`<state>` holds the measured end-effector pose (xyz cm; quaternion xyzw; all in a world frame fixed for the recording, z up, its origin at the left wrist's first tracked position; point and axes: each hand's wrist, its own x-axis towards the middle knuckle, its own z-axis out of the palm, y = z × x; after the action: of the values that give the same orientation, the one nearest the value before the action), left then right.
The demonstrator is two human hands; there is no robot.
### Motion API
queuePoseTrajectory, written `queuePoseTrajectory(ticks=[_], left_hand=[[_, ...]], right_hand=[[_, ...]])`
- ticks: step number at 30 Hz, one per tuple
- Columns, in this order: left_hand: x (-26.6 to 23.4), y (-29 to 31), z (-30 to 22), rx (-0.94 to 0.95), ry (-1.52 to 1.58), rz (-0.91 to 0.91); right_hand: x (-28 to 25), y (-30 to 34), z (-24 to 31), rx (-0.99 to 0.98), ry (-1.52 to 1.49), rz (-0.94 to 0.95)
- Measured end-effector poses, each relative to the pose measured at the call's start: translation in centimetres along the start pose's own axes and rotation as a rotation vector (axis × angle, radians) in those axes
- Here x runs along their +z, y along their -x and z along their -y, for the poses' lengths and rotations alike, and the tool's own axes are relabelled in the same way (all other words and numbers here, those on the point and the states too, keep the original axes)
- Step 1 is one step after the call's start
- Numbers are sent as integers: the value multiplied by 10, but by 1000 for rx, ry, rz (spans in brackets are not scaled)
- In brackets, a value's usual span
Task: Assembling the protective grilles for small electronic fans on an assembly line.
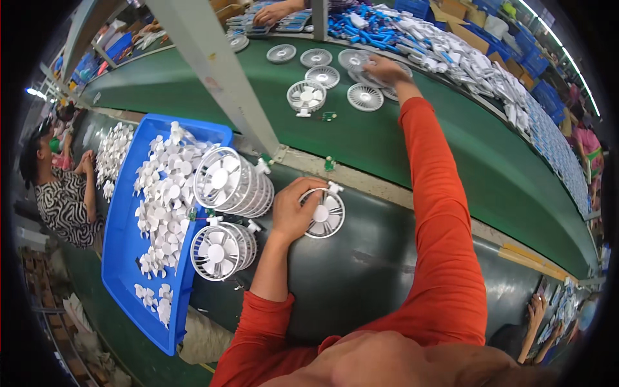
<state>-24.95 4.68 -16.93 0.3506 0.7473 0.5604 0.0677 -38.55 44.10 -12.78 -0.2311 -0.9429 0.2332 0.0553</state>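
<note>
On the dark worktable, my left hand [291,211] curls round the rim of a white round fan housing [334,208] with blades inside. My right hand [389,71] reaches across to the green conveyor belt, its fingers closed at the edge of a grey fan grille [354,60] in a loose cluster; the fingertips are partly hidden. More grilles [365,97] lie around it, beside a fan housing with blades [306,96] and a small green circuit board [329,117]. Left of my left hand lie two stacks of fan housings, one large [222,177] and one smaller [218,251].
A blue tray [115,284] heaped with white fan blades [169,193] stands at the left. A metal post [216,71] rises between table and belt. White and blue parts [445,55] pile up beyond the belt. Co-workers sit at left [61,193] and lower right [534,316].
</note>
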Motion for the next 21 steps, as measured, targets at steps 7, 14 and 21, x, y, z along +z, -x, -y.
queuePoseTrajectory(ticks=[7,14,21], left_hand=[[4,-2,1,-3,69,32],[1,2,3,-21,92,18],[1,2,5,6,31,-4]], right_hand=[[-6,66,-32,-308,91,123],[-19,186,-23,-650,-62,178],[-58,238,19,-573,-131,526]])
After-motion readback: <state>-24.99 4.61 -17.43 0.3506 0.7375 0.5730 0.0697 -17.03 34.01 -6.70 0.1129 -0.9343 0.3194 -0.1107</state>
